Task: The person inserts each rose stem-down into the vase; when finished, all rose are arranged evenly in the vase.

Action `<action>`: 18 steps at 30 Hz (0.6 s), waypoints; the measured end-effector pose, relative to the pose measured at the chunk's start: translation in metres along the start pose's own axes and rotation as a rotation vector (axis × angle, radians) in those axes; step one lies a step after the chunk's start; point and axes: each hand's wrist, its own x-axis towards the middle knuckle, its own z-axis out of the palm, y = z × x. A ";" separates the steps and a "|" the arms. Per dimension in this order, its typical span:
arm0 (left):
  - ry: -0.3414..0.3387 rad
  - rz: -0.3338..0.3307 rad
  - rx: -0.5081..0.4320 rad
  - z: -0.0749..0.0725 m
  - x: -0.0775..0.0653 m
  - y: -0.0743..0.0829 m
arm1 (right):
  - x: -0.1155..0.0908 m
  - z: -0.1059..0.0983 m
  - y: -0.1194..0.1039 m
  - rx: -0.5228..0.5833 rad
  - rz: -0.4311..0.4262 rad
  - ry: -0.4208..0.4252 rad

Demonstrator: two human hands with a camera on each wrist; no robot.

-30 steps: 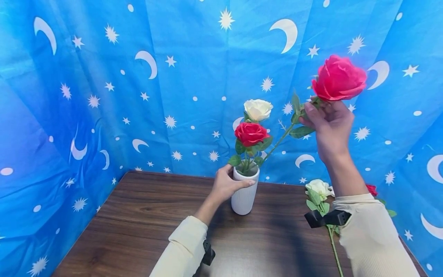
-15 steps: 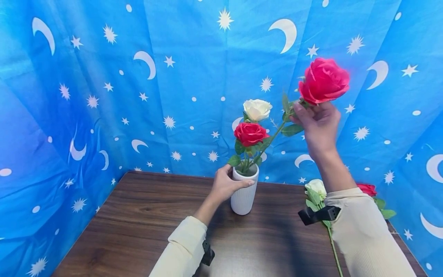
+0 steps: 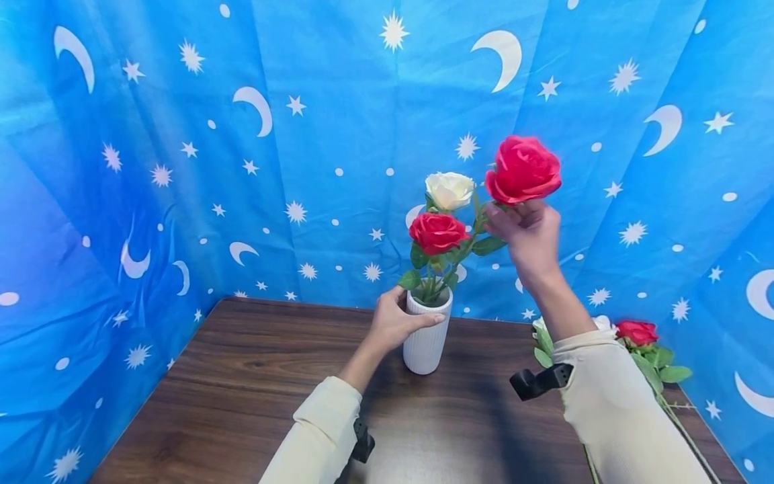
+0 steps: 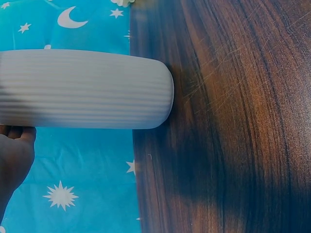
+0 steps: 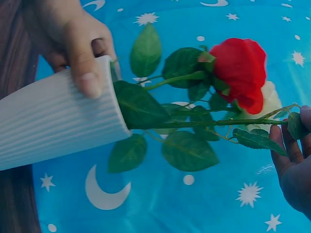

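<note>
A ribbed white vase (image 3: pixel 425 346) stands upright on the table, and my left hand (image 3: pixel 399 323) grips it near the rim, thumb across the front. In it stand a red rose (image 3: pixel 438 233) and, behind, a white rose (image 3: pixel 449 191). My right hand (image 3: pixel 529 238) pinches the stem of a larger-looking red rose (image 3: pixel 525 169) just under the bloom, up and to the right of the vase. In the right wrist view that rose's stem (image 5: pixel 214 123) runs into the vase mouth beside the other stems; its lower end is hidden inside.
On the wooden table (image 3: pixel 254 390), more roses lie at the right: a red rose (image 3: pixel 637 331) and a white rose (image 3: pixel 542 334), partly hidden by the right sleeve (image 3: pixel 611 396). A blue cloth (image 3: pixel 338 81) with moons and stars hangs behind the table and at both sides.
My right hand has moved left and down with the red rose, bringing its bloom closer to the other two. The left hand and vase have stayed in place.
</note>
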 end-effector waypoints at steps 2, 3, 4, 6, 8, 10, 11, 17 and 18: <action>0.000 0.003 -0.001 0.000 0.000 0.000 | -0.002 0.002 0.005 -0.052 0.004 -0.011; -0.001 0.005 -0.001 0.000 0.000 0.000 | -0.003 0.003 0.008 -0.079 0.007 -0.014; -0.002 0.005 -0.004 0.000 0.000 0.000 | -0.004 0.005 0.010 -0.106 0.011 -0.020; -0.004 0.011 -0.006 0.000 0.001 0.000 | -0.006 0.006 0.016 -0.178 0.019 -0.038; -0.003 0.018 -0.007 0.000 0.001 0.000 | -0.009 0.008 0.023 -0.233 0.033 -0.057; 0.000 0.029 -0.007 0.000 0.001 0.000 | -0.012 0.010 0.030 -0.255 0.058 -0.079; 0.002 0.034 -0.006 -0.001 0.001 0.000 | -0.013 0.010 0.034 -0.260 0.071 -0.086; -0.014 0.139 -0.012 -0.003 0.002 -0.001 | -0.023 0.021 0.056 -0.269 0.080 -0.106; -0.018 0.168 -0.012 -0.003 0.002 -0.002 | -0.024 0.024 0.059 -0.277 0.075 -0.112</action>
